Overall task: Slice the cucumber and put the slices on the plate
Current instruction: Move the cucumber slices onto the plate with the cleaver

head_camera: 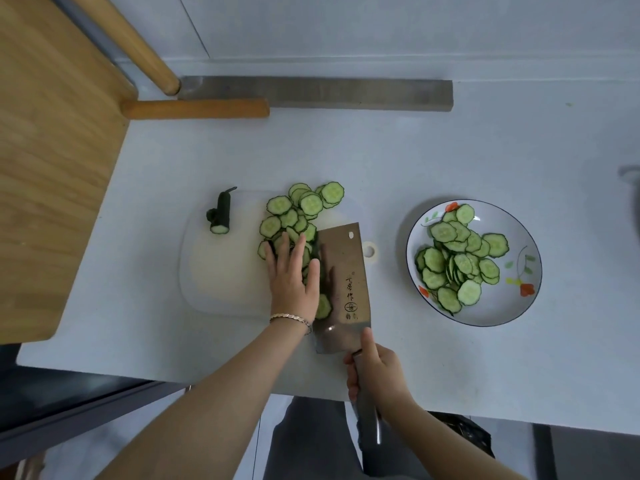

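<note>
Left hand (292,275), fingers straight, presses the slices (301,209) on the cutting board (221,271) against the cleaver (343,271). Right hand (375,370) grips its handle. Slices probably light, wet, slippery: carry on the blade to the plate (519,306), right

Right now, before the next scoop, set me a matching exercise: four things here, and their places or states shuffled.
Things: 1 dark green cucumber end piece; 2 broad steel cleaver; 3 white flowered plate; 4 left hand.
States: A gripped by the right hand; B at the white cutting board's far left corner; C holds cucumber rounds, right of the board; D flat on loose slices beside the blade.
Pairs: 1-B, 2-A, 3-C, 4-D.
</note>
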The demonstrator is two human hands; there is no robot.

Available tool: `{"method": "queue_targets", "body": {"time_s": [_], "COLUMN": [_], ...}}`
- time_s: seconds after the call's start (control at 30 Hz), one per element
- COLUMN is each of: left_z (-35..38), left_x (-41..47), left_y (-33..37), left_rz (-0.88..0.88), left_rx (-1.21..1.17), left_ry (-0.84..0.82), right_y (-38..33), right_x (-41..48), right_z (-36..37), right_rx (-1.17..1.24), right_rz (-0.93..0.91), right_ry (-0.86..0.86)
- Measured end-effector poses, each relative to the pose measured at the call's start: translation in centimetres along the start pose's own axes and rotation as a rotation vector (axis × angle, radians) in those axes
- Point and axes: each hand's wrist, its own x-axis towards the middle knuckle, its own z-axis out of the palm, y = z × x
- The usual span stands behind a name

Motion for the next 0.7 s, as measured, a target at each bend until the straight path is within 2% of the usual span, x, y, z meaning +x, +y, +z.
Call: {"method": "queue_targets", "body": {"time_s": [0.1,0.3,0.5,0.7], "left_z": [0.8,1.6,2.4,4.1], "left_x": [-0.4,-0.8,-1.3,-1.8], "left_y": [0.9,1.4,3.1,9.8], "left_rz": [-0.003,0.05,0.148,0.251], "left_rx": [-0.013,0.153,0.117,0.031], "left_ry": [-0.003,0.006,0.06,-0.001], "right_y": [-1.0,-1.9,-2.5,-4.7], "right_x": [0.7,1.2,-0.5,-3.1], "right_z": [0.9,0.6,-2.1,-7.2], "right_rx": [-0.006,0.041,0.072,0.111], "right_rz": [0.002,0.034,0.034,-0.052], "right_ry": [-0.015,-0.051,-0.056,0.035]}}
